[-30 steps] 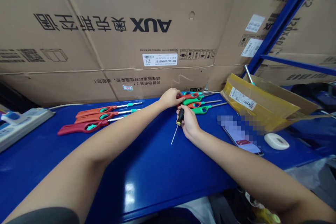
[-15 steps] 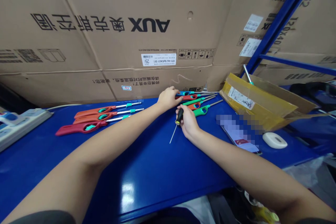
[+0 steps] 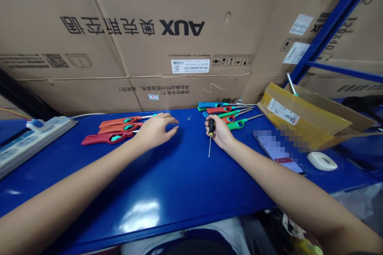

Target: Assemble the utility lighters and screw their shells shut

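Observation:
My right hand [image 3: 222,130] is closed on a small screwdriver [image 3: 212,126] with a black and yellow handle, its thin shaft pointing down toward me. Beside that hand lies a pile of several long-necked gas lighters [image 3: 220,110] in blue, red, orange and green. My left hand [image 3: 160,128] hovers over the table with fingers apart, holding nothing. It partly covers the metal necks of a row of lighters on the left: two orange ones [image 3: 118,127] and a dark red one [image 3: 104,138]. A few tiny slivers, perhaps screws [image 3: 188,118], rest between the hands.
A white power strip [image 3: 36,143] lies at the left on the blue table [image 3: 179,183]. To the right are an open cardboard box [image 3: 302,119] with yellow tape, a phone [image 3: 278,152] and a white oval object [image 3: 322,161]. A large cardboard sheet [image 3: 143,48] stands behind.
My left hand has left the right-hand lighter pile and moved left, over the necks of the other row. The right hand keeps the screwdriver beside the pile. The view has turned slightly left.

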Available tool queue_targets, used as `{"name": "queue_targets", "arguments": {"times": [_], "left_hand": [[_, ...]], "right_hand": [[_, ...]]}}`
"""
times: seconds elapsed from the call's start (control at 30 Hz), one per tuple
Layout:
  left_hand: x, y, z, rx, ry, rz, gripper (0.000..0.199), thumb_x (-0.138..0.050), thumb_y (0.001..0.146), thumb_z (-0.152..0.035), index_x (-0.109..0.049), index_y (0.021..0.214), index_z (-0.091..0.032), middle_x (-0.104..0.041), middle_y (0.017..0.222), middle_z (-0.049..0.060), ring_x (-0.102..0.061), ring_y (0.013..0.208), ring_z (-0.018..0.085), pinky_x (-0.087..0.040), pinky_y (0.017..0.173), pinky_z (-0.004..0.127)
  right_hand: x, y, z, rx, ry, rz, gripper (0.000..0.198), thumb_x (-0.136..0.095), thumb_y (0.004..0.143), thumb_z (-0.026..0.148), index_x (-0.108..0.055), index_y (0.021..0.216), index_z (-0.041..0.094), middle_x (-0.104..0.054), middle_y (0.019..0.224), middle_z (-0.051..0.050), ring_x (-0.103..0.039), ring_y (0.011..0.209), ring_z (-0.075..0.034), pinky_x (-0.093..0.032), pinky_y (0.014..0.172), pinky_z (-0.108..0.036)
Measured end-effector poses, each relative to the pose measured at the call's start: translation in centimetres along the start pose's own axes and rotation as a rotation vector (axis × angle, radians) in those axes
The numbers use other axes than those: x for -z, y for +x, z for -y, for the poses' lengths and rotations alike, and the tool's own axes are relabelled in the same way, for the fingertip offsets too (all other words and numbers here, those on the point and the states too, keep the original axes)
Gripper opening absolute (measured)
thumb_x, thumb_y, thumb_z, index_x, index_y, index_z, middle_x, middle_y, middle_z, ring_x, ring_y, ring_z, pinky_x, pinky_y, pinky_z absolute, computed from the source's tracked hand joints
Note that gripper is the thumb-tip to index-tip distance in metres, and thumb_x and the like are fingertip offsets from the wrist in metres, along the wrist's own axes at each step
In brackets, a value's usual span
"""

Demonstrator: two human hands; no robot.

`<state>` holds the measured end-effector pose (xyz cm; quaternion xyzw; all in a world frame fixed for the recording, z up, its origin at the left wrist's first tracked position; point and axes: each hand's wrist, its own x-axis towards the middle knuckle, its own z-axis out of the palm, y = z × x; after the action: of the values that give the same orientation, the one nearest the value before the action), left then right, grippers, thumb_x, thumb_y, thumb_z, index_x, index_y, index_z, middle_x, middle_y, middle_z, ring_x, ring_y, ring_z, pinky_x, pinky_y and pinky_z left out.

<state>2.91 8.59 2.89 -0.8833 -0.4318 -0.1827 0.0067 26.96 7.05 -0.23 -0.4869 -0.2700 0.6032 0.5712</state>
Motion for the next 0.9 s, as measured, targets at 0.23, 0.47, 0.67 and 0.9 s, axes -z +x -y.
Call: {"name": "queue_targets", "arguments": {"times": [0.23,0.47,0.67,0.9], "left_hand": [[2.9,-5.7,6.3,0.198,0.145,0.092,0.037,-0.055,0.085,-0.042,-0.068,0.114,-0.023,-0.068,0.120,0.014,-0.064,0.112,0.033,-0.051,0.101,0.045],[5.9,-8.5,10.6,0.345,0.276,0.260,0.057,-0.067,0.074,-0.041,-0.062,0.127,-0.021,-0.066,0.125,0.016,-0.064,0.110,0.037,-0.052,0.093,0.044],[7.2,-9.0,11.2,0.414,0.297,0.354,0.036,-0.066,0.071,-0.027,-0.070,0.106,-0.020,-0.071,0.114,0.011,-0.066,0.100,0.033,-0.051,0.081,0.036],[7.2,-8.8,10.0,0.339,0.097,0.354,0.031,-0.067,0.069,-0.023,-0.075,0.099,-0.024,-0.076,0.094,0.003,-0.069,0.079,0.025,-0.050,0.068,0.029]], "right_hand": [[0.1,-0.2,-0.7,0.125,-0.056,0.003,0.019,-0.071,0.093,0.032,-0.063,0.097,0.015,-0.068,0.086,-0.001,-0.065,0.070,-0.013,-0.061,0.068,-0.031],[0.4,-0.4,-0.7,0.280,-0.333,0.124,0.039,-0.087,0.066,0.027,-0.049,0.074,0.021,-0.065,0.070,0.002,-0.070,0.067,-0.016,-0.062,0.068,-0.035],[1.4,-0.6,0.1,0.568,-0.874,0.192,0.020,-0.077,0.067,0.020,-0.060,0.078,0.022,-0.064,0.082,0.000,-0.062,0.081,-0.020,-0.054,0.083,-0.040],[1.4,-3.0,0.4,0.769,-1.396,0.213,0.011,-0.063,0.076,0.014,-0.062,0.085,0.021,-0.061,0.091,-0.011,-0.056,0.088,-0.029,-0.047,0.083,-0.045]]}}
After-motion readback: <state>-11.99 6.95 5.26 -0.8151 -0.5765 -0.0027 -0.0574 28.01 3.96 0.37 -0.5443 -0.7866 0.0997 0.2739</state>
